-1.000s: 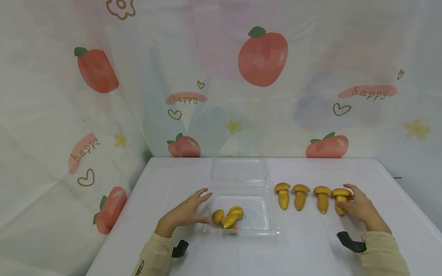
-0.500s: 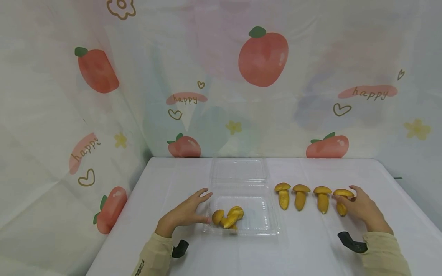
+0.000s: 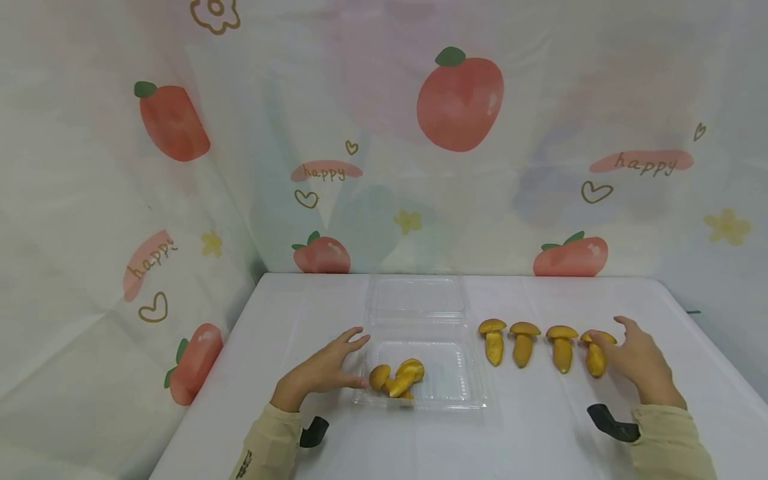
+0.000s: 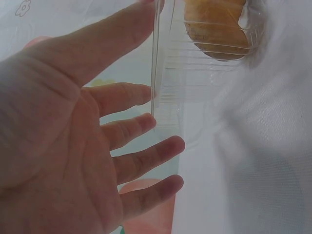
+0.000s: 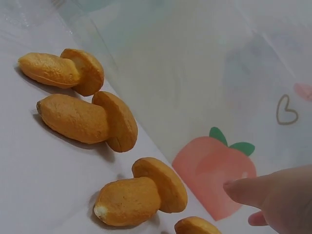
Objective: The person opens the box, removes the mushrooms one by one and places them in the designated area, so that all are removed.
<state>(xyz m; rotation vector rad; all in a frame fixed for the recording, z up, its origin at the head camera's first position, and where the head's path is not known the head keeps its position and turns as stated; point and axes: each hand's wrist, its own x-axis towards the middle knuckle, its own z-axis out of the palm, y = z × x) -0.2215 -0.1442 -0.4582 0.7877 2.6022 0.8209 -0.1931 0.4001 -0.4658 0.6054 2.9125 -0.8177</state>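
My right hand [image 3: 642,363] is beside the rightmost yellow mushroom [image 3: 596,360], its thumb over the cap and its fingers spread away; whether it touches is unclear. In the right wrist view the hand [image 5: 278,197] shows at the lower right, and that mushroom's cap [image 5: 196,226] is partly cut off. My left hand [image 3: 321,370], fingers spread, has its thumb at the left side of a clear plastic box [image 3: 444,404]. The left wrist view shows the palm and fingers [image 4: 73,131] against the box wall. Yellow mushrooms [image 3: 403,379] lie inside the box, at its left.
Three more mushrooms [image 3: 493,347] lie in a row between the box and my right hand, caps toward the back. The box's lid [image 3: 416,297] is folded back behind it. A printed curtain [image 3: 384,120] hangs behind the white table [image 3: 528,440].
My right hand has drawn slightly right, its fingers lifting and spreading wider. The rightmost mushroom has shifted a little and turned at an angle. The left hand stays put.
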